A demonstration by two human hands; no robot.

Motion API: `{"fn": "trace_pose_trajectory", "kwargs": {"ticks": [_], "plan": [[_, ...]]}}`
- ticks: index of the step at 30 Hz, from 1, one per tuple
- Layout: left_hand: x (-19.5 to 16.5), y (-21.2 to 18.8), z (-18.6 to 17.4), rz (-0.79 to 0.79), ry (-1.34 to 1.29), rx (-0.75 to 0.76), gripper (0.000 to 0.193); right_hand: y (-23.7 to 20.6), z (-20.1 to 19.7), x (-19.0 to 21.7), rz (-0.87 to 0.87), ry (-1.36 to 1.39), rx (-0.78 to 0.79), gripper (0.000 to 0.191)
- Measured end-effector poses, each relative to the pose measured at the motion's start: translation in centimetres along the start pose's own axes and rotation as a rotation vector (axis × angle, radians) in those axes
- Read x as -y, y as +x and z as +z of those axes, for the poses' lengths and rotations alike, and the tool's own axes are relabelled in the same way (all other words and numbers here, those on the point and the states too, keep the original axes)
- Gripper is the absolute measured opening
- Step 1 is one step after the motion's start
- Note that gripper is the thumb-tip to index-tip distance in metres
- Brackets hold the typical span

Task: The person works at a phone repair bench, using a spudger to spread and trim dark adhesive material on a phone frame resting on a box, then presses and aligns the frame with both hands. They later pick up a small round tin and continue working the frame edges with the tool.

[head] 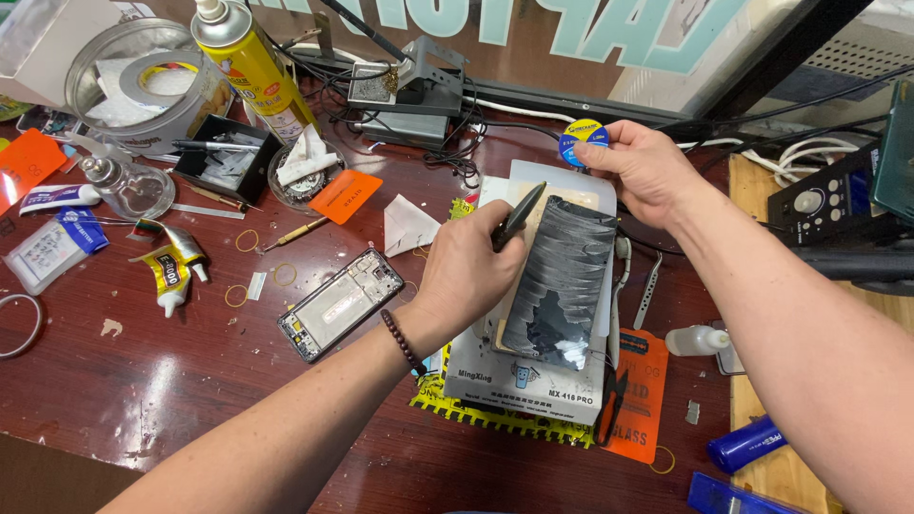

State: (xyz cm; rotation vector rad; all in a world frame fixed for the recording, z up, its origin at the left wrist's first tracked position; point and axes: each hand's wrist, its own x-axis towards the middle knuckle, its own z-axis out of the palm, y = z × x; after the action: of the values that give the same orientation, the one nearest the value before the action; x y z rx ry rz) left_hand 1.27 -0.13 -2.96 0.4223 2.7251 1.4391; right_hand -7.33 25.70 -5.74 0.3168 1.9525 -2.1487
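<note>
On a glossy, scuffed reddish-brown wooden table (143,381), left hand (471,271) fingers pinch a slim black tool (517,218); right hand (643,171) fingers pinch a small round blue-yellow spool (581,137).

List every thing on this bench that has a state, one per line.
left hand: gripping a dark tool
right hand: pinching a small round spool
phone screen: face up on the plate, smeared and cracked
phone frame: lying open, screen off
glue tube: capped, lying flat
spray can: upright
</note>
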Motion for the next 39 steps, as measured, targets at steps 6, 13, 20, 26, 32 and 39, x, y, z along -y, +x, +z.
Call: {"fn": "trace_pose_trajectory", "kwargs": {"ticks": [6, 13, 20, 26, 32, 39], "plan": [[1.2, 0.8, 0.8, -0.064, -0.098, -0.064, 0.022, -0.3, -0.2, 0.0, 0.005, 0.011, -0.006, 0.031], [1.8, 1.0, 0.8, -0.219, -0.232, -0.013, 0.024, -1.0, -0.9, -0.2, 0.011, -0.01, -0.021, 0.031], [2.9, 1.0, 0.4, -0.201, -0.326, 0.004, 0.021, -1.4, -0.8, -0.6, 0.006, 0.045, 0.004, 0.03], [3.3, 1.3, 0.4, -0.19, -0.425, 0.003, 0.02, -1.8, -0.8, -0.6, 0.009, 0.038, 0.007, 0.029], [2.6, 1.7, 0.5, -0.226, -0.347, 0.01, 0.022, -1.8, -1.6, -0.4, 0.019, 0.006, -0.022, 0.026], [2.9, 2.4, 0.9, -0.303, -0.422, 0.025, 0.021, -1.8, -1.7, -0.5, 0.002, 0.015, -0.036, 0.025]]}}
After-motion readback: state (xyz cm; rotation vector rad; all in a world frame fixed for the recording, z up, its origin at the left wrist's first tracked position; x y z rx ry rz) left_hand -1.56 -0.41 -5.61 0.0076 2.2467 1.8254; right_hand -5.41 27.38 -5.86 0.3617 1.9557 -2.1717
